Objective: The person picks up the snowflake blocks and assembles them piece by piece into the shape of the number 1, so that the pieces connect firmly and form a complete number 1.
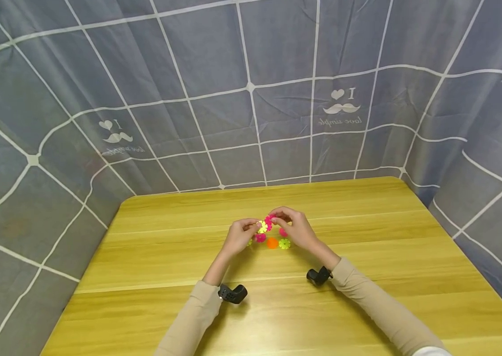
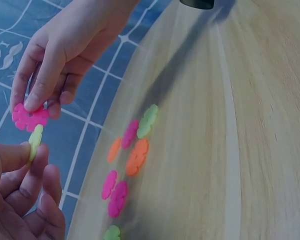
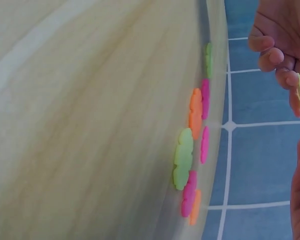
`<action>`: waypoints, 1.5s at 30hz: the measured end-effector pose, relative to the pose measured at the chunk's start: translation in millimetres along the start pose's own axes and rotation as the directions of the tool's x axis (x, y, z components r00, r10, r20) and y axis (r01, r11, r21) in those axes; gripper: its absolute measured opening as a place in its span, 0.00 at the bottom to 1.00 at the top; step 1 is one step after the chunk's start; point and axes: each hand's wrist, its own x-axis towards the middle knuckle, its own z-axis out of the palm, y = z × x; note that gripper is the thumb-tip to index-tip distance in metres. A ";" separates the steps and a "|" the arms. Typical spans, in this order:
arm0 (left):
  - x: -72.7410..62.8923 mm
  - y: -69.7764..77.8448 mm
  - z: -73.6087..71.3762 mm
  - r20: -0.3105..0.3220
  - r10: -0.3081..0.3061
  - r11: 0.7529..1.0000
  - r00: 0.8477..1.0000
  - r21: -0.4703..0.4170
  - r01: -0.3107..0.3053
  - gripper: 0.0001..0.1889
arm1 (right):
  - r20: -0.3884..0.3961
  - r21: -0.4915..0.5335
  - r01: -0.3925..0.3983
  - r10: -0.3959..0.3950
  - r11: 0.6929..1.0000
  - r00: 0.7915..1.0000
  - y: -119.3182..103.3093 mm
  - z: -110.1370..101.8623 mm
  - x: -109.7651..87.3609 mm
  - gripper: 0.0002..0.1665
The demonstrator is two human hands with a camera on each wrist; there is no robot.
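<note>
Head view: my left hand [image 1: 238, 236] pinches a yellow-green piece [image 1: 263, 227], my right hand [image 1: 294, 223] a pink piece [image 1: 270, 220], above the table [image 1: 260, 324]; loose pieces [image 1: 272, 243] lie nearer me, some partly hidden. Left wrist view: I seem to be joining the 2, which calls for aligning their notches; whether they've interlocked I can't tell. Right wrist view: my right hand and the pink piece are cut off

I note: flower discs [image 2: 137, 157] look smooth, matt plastic; tabletop [image 1: 273, 321], wood-grained, glossy toward six o'clock; curtain [image 1: 211, 59] at twelve o'clock, creased cloth.
</note>
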 end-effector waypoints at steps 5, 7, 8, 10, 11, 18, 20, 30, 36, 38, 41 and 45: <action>1.1 3.2 1.1 0.001 -0.010 0.999 1.000 -0.032 0.010 0.16 | -0.008 0.023 -0.025 0.025 0.999 1.000 -2.3 -2.5 0.3 0.09; 1.1 4.3 1.0 -0.004 -0.018 0.999 1.000 -0.046 0.017 0.15 | -0.011 0.038 -0.031 0.032 0.999 0.999 -3.2 -3.2 0.2 0.09; 1.2 4.6 1.0 -0.007 -0.019 0.999 1.000 -0.051 0.019 0.15 | -0.011 0.047 -0.034 0.035 0.998 0.999 -3.7 -3.5 0.1 0.09; 1.2 5.1 1.0 -0.011 -0.024 0.998 1.000 -0.059 0.023 0.15 | -0.009 0.069 -0.037 0.038 0.997 0.999 -4.6 -3.8 -0.2 0.10; 1.3 4.9 1.1 -0.011 -0.021 0.998 1.000 -0.058 0.020 0.15 | -0.009 0.082 -0.042 0.042 0.996 0.999 -5.0 -3.8 -0.4 0.10; 0.5 4.9 2.5 -0.006 -0.017 0.997 1.000 -0.076 0.017 0.15 | 0.000 0.129 -0.048 0.049 0.990 0.999 -3.6 -3.2 -1.0 0.10; -0.2 5.9 2.9 -0.004 -0.014 0.996 1.000 -0.086 0.014 0.15 | -0.002 0.128 -0.047 0.048 0.991 0.999 -4.3 -3.5 -1.3 0.10; -4.5 9.8 2.3 0.009 -0.049 0.985 0.999 -0.164 0.050 0.15 | 0.018 0.106 -0.025 0.024 0.994 1.000 -3.0 -5.5 -3.7 0.09; -6.0 8.7 -0.2 0.044 -0.070 0.976 0.997 -0.202 0.077 0.16 | 0.055 0.125 -0.056 0.049 0.991 0.997 -24.8 -9.7 -7.4 0.08; -6.3 8.4 -1.3 0.052 -0.066 0.975 0.996 -0.207 0.075 0.16 | 0.065 0.121 -0.066 0.059 0.990 0.996 -26.9 -9.2 -7.2 0.07; -6.3 6.7 -2.3 0.062 -0.060 0.974 0.996 -0.215 0.072 0.16 | 0.072 0.129 -0.064 0.055 0.990 0.996 -17.3 -5.5 -6.8 0.06; -6.3 5.7 -2.6 0.056 -0.056 0.978 0.997 -0.197 0.066 0.15 | 0.082 0.140 -0.050 0.039 0.989 0.996 -5.3 -1.3 -7.4 0.06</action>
